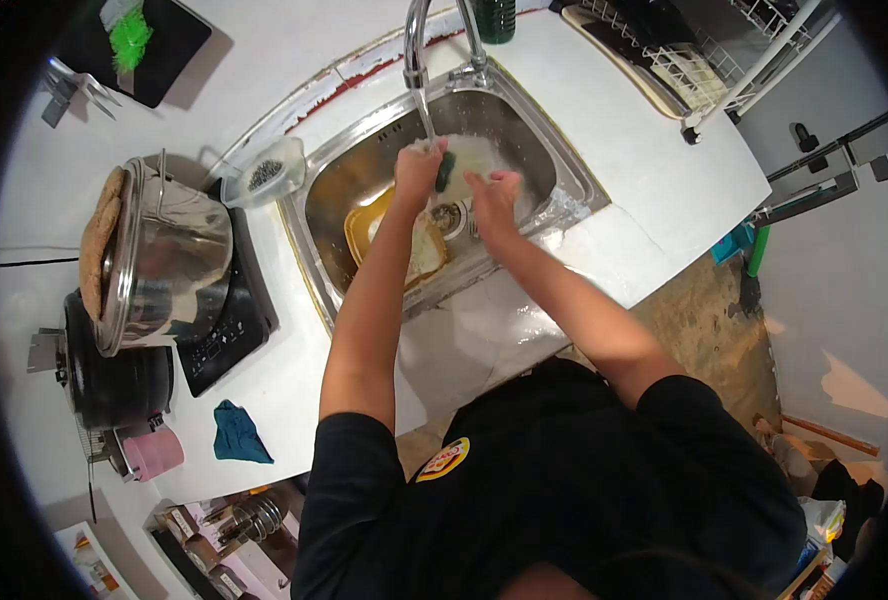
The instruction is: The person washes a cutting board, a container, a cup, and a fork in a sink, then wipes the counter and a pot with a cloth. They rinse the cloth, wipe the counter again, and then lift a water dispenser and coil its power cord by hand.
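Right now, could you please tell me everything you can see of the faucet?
The faucet is shiny and silver-coloured, and looks like chromed metal. Its base stands at the far edge of the sink; its spout rises past the top of the picture, so the bend is out of view, and comes down over the basin. The open end points down, with water running onto the left hand. No hand touches it.

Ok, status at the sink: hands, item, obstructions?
Left hand at the running tap, grip unclear. Right hand apart, over the sink. Dark green item beside left hand. Yellow container in sink; nothing clearly blocking.
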